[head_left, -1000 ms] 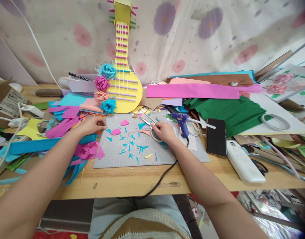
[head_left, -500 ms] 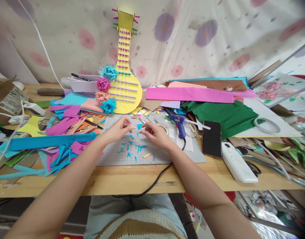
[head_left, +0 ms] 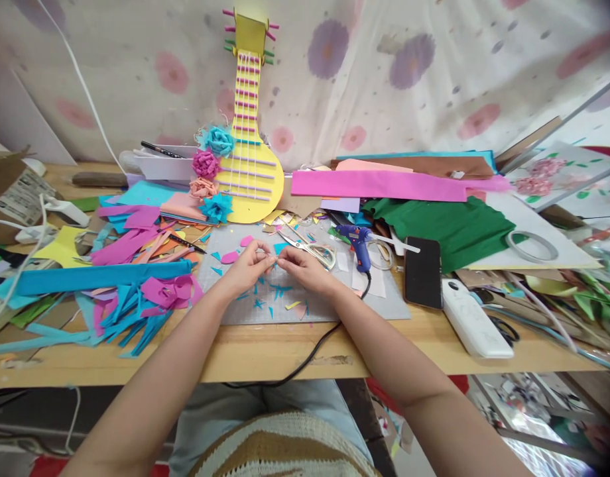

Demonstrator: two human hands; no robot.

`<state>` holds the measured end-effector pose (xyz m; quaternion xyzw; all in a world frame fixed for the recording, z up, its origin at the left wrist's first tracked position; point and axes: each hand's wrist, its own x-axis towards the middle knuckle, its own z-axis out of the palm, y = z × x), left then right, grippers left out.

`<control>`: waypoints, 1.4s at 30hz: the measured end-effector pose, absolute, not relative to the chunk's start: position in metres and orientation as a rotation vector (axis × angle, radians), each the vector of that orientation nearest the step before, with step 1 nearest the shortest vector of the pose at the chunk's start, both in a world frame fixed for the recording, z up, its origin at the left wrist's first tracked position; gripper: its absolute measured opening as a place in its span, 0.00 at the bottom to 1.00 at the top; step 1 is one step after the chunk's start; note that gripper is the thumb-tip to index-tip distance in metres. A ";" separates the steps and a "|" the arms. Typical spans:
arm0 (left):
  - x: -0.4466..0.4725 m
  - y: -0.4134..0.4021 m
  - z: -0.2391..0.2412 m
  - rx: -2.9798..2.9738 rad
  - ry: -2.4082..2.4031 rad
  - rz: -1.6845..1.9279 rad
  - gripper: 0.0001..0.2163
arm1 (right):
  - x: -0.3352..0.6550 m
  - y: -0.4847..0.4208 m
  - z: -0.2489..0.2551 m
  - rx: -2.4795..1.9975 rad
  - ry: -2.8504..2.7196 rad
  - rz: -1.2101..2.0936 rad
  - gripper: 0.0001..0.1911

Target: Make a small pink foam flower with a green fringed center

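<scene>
My left hand (head_left: pixel 248 266) and my right hand (head_left: pixel 301 266) meet over the grey cutting mat (head_left: pixel 379 301), fingertips pinched together on a small thin piece I cannot make out. Blue paper scraps (head_left: pixel 278 291) and pink petal shapes (head_left: pixel 230 257) lie on the mat around them. Scissors (head_left: pixel 309 249) rest just behind my right hand. A blue glue gun (head_left: pixel 359 242) lies to the right of the scissors, its black cord running off the table's front edge.
A yellow paper guitar (head_left: pixel 248 159) with paper flowers leans on the back cloth. Pink and blue paper strips (head_left: pixel 126 278) pile up at left. Green and pink sheets (head_left: pixel 434 218), a black phone (head_left: pixel 423 271), a white remote (head_left: pixel 477 321) and a tape ring (head_left: pixel 532 246) sit at right.
My left hand came in from the left paper pile and my right hand left the tape roll; both now pinch together at the mat's middle.
</scene>
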<state>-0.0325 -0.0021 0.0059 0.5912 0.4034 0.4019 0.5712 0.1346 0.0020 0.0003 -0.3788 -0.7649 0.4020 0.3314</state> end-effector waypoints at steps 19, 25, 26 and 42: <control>-0.034 0.002 -0.003 1.425 1.053 1.037 0.15 | 0.134 0.007 -0.007 -1.089 -1.945 1.069 0.12; -0.032 0.002 -0.009 1.451 1.068 0.946 0.14 | 0.133 0.009 -0.011 -1.018 -1.890 1.122 0.11; -0.032 0.002 -0.009 1.442 1.076 0.941 0.13 | 0.133 0.009 -0.012 -1.004 -1.873 1.149 0.11; -0.033 -0.006 -0.010 1.612 1.324 1.020 0.05 | 0.133 0.007 -0.009 -1.168 -1.927 0.968 0.10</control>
